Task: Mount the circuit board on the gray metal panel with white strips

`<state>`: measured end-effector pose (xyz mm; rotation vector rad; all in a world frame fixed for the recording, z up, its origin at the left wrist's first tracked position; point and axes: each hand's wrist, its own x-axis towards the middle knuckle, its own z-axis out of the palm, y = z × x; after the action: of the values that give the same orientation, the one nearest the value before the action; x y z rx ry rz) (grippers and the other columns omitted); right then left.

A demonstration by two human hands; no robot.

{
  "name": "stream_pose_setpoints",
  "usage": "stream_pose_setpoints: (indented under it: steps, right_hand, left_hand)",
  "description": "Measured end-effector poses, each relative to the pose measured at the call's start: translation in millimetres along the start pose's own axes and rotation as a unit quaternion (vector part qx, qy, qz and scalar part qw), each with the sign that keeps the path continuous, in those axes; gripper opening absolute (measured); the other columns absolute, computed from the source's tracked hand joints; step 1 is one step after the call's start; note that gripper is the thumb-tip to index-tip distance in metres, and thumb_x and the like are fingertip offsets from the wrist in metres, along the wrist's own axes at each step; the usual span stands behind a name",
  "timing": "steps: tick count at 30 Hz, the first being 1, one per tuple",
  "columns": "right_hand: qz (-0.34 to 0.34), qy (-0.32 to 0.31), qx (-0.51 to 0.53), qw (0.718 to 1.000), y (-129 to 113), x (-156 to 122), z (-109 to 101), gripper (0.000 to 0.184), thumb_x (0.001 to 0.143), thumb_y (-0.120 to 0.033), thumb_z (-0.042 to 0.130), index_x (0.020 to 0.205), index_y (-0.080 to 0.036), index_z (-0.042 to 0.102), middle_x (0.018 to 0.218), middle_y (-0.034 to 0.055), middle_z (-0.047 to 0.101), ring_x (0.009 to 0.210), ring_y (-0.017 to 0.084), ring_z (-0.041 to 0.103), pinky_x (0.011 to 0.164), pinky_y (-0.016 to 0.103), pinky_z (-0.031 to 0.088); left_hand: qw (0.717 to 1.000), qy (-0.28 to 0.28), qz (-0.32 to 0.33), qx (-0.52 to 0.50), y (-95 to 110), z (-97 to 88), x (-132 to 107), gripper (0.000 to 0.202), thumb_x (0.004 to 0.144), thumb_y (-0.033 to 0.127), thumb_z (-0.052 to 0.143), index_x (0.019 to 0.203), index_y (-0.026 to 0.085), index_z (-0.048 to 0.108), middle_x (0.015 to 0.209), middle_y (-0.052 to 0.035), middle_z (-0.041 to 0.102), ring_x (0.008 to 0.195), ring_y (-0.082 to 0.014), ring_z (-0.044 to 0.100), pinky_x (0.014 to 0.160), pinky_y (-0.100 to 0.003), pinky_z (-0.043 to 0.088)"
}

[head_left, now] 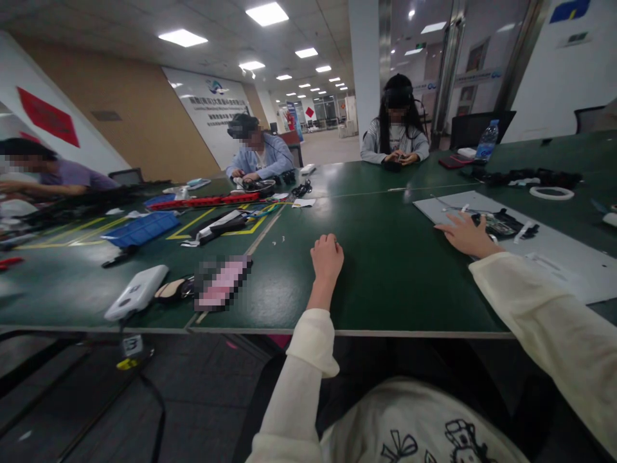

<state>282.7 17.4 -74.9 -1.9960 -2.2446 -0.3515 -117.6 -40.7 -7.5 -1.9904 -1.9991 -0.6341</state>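
Green circuitry [499, 224] on the grey panel [578, 271] could get knocked if our finger-spread right hand [465, 236] brushes it, our left hand [326, 258] lying curled well apart.

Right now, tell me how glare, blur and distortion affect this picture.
Head view: the ceiling lights burn white and the green table shows pale sheen; head view: the right-hand wall leans, perhaps from a wide lens; head view: coarse blocks mask the pink thing; head view: the circuit board by the right hand looks soft.

own hands [327, 258]: 2 | circuit board [501, 225]: 1 | bottle [486, 143]: 1 | white ring [554, 197]: 1 | grey panel [563, 241]: 1
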Motion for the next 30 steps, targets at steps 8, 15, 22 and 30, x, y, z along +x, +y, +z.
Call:
stream_pose_setpoints:
  steps: [8, 15, 22, 30]
  right_hand:
    - [0.060, 0.011, 0.029, 0.998, 11.8, 14.2, 9.6, 0.046, 0.095, -0.036, 0.030, 0.135, -0.037, 0.053, 0.150, 0.0075, 0.037, 0.135, 0.041, 0.024, 0.096, 0.080, 0.009]
    - [0.089, 0.014, 0.055, 0.994, 38.3, 22.4, 19.5, 0.046, 0.094, -0.035, 0.033, 0.135, -0.035, 0.055, 0.145, 0.0130, 0.042, 0.132, 0.041, 0.029, 0.094, 0.077, 0.012]
    - [0.092, -0.008, 0.073, 0.993, 63.9, 20.4, 18.3, 0.046, 0.094, -0.034, 0.034, 0.134, -0.032, 0.056, 0.143, 0.0189, 0.043, 0.132, 0.043, 0.028, 0.092, 0.075, 0.016]
    - [0.114, 0.009, 0.050, 0.992, 58.1, 14.0, 12.5, 0.046, 0.093, -0.032, 0.034, 0.131, -0.031, 0.058, 0.144, 0.0170, 0.042, 0.132, 0.041, 0.028, 0.092, 0.076, 0.016]
  left_hand:
    - [1.000, -0.003, 0.003, 0.000, -2.5, 1.2, -0.5, 0.018, 0.091, 0.019, 0.043, 0.100, 0.020, 0.058, 0.104, -0.0097, 0.060, 0.099, -0.0243, 0.056, 0.080, -0.035, 0.043]
    - [1.000, -0.015, 0.002, -0.001, -1.6, -1.8, -3.0, 0.018, 0.093, 0.019, 0.042, 0.100, 0.020, 0.058, 0.103, -0.0092, 0.059, 0.099, -0.0226, 0.056, 0.079, -0.034, 0.044]
    - [1.000, -0.016, 0.001, -0.005, -3.3, 0.5, -4.5, 0.018, 0.092, 0.018, 0.042, 0.100, 0.020, 0.058, 0.103, -0.0092, 0.059, 0.099, -0.0230, 0.056, 0.079, -0.034, 0.044]
    - [1.000, -0.025, -0.002, -0.006, -3.7, 2.0, -3.2, 0.018, 0.092, 0.019, 0.043, 0.100, 0.020, 0.058, 0.104, -0.0095, 0.059, 0.099, -0.0234, 0.056, 0.079, -0.035, 0.044]
